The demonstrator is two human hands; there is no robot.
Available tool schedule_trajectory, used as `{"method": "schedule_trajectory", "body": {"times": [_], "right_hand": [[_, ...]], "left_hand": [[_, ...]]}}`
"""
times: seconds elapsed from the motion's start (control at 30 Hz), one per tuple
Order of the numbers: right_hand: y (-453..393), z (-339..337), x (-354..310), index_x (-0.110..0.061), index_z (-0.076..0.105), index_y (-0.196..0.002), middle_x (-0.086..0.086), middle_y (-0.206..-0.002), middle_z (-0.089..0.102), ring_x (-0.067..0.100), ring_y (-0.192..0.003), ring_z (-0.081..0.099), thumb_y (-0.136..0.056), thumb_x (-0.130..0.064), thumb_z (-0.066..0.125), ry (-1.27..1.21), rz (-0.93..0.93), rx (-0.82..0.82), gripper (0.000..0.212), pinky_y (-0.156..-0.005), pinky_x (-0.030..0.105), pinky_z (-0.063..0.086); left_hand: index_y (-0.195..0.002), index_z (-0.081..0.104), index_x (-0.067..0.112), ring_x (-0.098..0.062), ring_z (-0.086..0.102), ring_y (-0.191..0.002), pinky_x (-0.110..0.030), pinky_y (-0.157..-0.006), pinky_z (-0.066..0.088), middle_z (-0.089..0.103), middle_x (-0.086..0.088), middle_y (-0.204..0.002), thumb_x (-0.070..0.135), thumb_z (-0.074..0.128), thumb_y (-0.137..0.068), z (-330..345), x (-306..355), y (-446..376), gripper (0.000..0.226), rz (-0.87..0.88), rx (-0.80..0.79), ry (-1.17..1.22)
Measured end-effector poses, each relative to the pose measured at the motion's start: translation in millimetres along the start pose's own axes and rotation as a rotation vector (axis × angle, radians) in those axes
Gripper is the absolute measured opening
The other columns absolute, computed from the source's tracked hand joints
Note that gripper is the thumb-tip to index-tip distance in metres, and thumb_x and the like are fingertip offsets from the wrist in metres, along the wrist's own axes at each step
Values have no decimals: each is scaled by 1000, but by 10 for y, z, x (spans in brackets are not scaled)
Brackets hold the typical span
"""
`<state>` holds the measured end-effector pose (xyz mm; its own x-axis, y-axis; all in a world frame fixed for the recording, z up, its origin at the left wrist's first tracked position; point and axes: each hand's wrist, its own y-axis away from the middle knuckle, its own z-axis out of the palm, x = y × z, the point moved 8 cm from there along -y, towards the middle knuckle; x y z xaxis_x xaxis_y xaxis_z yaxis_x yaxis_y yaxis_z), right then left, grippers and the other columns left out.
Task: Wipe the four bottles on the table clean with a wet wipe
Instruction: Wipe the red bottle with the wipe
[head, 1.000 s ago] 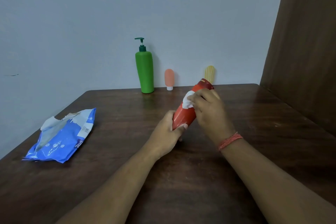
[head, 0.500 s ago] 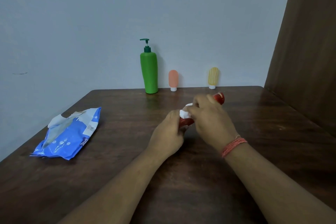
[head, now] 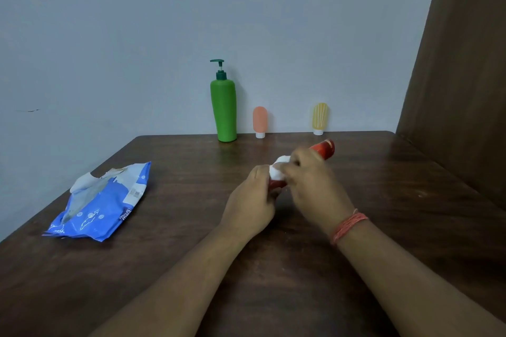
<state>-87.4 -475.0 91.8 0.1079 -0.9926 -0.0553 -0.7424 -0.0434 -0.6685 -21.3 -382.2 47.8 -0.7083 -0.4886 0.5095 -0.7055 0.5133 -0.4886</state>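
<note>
Red bottle [head: 323, 147] lower than before (tilted), hands unchanged

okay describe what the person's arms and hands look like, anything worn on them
Both forearms are bare, with no sleeves in view. The right hand has a band of orange-red thread wound round its wrist. The left hand shows no rings, watch or gloves.
</note>
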Motion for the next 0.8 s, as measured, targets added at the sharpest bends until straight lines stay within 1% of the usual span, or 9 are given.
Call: {"method": "schedule_trajectory", "body": {"times": [0.07, 0.17, 0.3, 0.43, 0.47, 0.57, 0.6, 0.7, 0.8], "right_hand": [[-21, -33, -7, -18, 72, -110, 5, -96, 55, 24, -90, 55, -79, -4, 68, 42, -14, 27, 35, -66, 31, 47], [-61, -175, 245, -17, 73, -109, 5, -99, 57, 26, -96, 55, -79, -7, 70, 86, 202, 107, 32, -73, 37, 52], [5, -28, -83, -13, 71, -109, 6, -98, 57, 24, -93, 56, -79, -1, 67, 23, -26, 25, 34, -68, 34, 51], [-36, -179, 273, -14, 72, -110, 6, -96, 56, 28, -92, 57, -83, -4, 66, 27, 175, 161, 30, -72, 36, 51], [-19, -177, 248, -14, 72, -112, 6, -98, 57, 27, -93, 58, -83, -3, 65, 4, 153, 162, 32, -75, 38, 54], [66, -105, -87, -14, 71, -110, 3, -96, 59, 22, -88, 57, -85, -6, 55, -70, -123, 106, 31, -74, 35, 54], [50, -121, -70, -13, 71, -107, 3, -95, 61, 21, -89, 57, -85, -6, 53, -80, -139, 135, 29, -75, 35, 53], [-16, -219, 264, -8, 72, -99, 6, -98, 64, 23, -94, 58, -81, 6, 60, -136, 62, 300, 26, -82, 37, 52], [18, -110, 71, -7, 73, -98, 6, -97, 65, 22, -96, 55, -79, 8, 64, -160, -76, 238, 26, -85, 29, 44]], "left_hand": [[-126, 49, 22, -20, 60, -106, -40, -82, 52, 57, 3, -125, 27, 60, -96, -10, 11, -1, 32, 8, 9, 8], [-132, 45, 22, -19, 59, -106, -31, -79, 46, 54, 2, -129, 30, 61, -97, -18, 23, 4, 40, 9, 6, -64], [-126, 44, 28, -21, 60, -103, -34, -73, 45, 56, 1, -125, 26, 60, -96, -71, 55, 10, 34, 69, 42, -26], [-135, 44, 19, -19, 58, -105, -30, -75, 43, 53, 1, -130, 28, 60, -97, -69, 59, 5, 42, 77, 38, -138], [-135, 44, 19, -19, 58, -105, -30, -76, 44, 53, 1, -130, 28, 60, -97, -67, 56, 3, 42, 81, 41, -135], [-129, 50, 21, -16, 60, -103, -35, -79, 50, 57, 5, -122, 25, 60, -97, -123, 11, -20, 34, 39, 82, 52], [-128, 51, 22, -14, 59, -102, -33, -81, 50, 58, 7, -119, 25, 60, -98, -125, -26, -33, 32, -6, 78, 128], [-124, 50, 26, -9, 59, -91, -26, -75, 45, 60, 7, -108, 31, 59, -99, -35, -140, -21, 27, -170, -6, 334], [-119, 55, 23, -13, 58, -72, -29, -64, 45, 64, -1, -93, 28, 57, -102, 70, -210, 35, 18, -319, -55, 771]]}}
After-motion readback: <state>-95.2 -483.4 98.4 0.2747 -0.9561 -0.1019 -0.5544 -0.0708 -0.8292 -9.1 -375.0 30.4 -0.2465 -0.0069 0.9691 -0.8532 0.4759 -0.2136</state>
